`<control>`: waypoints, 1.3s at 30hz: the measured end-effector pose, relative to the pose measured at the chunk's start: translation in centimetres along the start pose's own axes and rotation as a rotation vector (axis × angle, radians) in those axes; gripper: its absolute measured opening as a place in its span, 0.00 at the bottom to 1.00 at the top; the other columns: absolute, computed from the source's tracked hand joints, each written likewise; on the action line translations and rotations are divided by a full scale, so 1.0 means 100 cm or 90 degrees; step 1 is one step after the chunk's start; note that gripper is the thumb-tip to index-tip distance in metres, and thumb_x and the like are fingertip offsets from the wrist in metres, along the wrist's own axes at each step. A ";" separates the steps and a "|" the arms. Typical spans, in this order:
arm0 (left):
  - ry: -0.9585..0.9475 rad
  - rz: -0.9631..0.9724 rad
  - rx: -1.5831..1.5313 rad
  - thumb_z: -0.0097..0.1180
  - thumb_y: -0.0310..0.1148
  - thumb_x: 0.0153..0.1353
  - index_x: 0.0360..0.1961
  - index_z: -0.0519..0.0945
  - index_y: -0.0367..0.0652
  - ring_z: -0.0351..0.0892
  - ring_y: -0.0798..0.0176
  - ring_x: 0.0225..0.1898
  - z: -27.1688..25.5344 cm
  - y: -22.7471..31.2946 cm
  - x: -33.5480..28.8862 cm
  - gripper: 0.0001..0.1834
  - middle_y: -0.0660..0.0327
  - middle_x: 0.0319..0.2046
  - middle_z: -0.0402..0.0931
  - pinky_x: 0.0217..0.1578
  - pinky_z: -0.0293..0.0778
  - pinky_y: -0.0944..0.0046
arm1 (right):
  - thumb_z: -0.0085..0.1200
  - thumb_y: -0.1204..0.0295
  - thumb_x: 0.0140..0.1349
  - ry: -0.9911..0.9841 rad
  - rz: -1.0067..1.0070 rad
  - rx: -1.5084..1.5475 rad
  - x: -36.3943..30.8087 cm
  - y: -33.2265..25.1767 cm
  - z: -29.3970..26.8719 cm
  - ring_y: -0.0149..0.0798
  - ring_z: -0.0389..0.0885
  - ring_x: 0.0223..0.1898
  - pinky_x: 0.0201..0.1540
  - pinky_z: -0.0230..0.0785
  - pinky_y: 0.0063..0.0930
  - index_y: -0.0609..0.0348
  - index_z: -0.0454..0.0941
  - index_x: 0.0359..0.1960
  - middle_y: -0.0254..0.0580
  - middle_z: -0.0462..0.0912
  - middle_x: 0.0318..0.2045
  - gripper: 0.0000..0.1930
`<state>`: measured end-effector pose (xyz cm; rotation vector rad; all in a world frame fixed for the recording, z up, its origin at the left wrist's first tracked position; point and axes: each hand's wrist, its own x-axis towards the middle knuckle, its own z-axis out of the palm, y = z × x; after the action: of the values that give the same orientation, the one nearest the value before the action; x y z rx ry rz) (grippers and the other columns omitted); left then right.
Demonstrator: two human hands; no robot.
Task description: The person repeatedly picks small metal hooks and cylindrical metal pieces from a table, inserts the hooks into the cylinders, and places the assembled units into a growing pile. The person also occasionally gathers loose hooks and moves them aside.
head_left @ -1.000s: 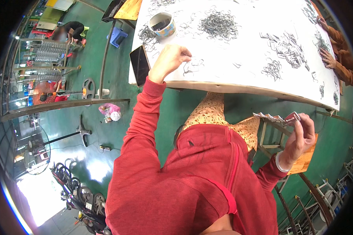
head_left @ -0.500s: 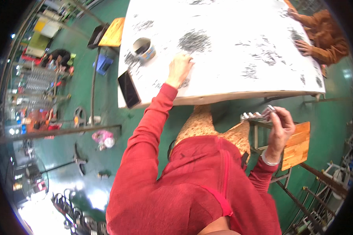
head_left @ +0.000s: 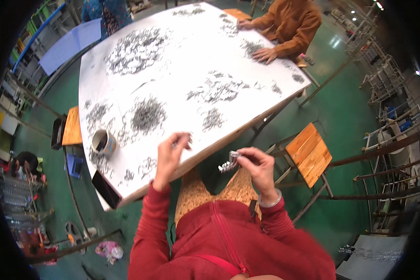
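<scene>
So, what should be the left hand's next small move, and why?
Perhaps bring the left hand over to the string of metal pieces: the right hand holds it beside the table, apart from the left hand, whose fingers are curled, though whether they grip anything is unclear.

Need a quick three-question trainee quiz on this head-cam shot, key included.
1. Which of the wearer's hands holds the strand of metal pieces?
2. True or false: the black phone lies inside the cup.
3. The top of the stool on the wearer's right looks: A) blue, B) wooden, C) white.

Key:
1. The right hand.
2. False: the black phone lies on the table, near the cup.
3. B.
</scene>
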<state>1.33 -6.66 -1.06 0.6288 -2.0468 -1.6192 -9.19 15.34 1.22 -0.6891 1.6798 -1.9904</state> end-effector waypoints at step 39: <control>-0.207 0.211 -0.088 0.54 0.14 0.51 0.32 0.76 0.36 0.77 0.60 0.37 0.069 0.005 -0.032 0.08 0.57 0.34 0.77 0.39 0.74 0.65 | 0.58 0.79 0.48 -0.101 -0.204 -0.759 0.240 0.114 -0.060 0.44 0.78 0.33 0.39 0.72 0.33 0.65 0.79 0.35 0.44 0.80 0.30 0.10</control>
<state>-0.34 0.65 -2.26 -0.0289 -2.0963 -1.7232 -31.43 3.09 -8.73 -1.5028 2.6830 -0.8308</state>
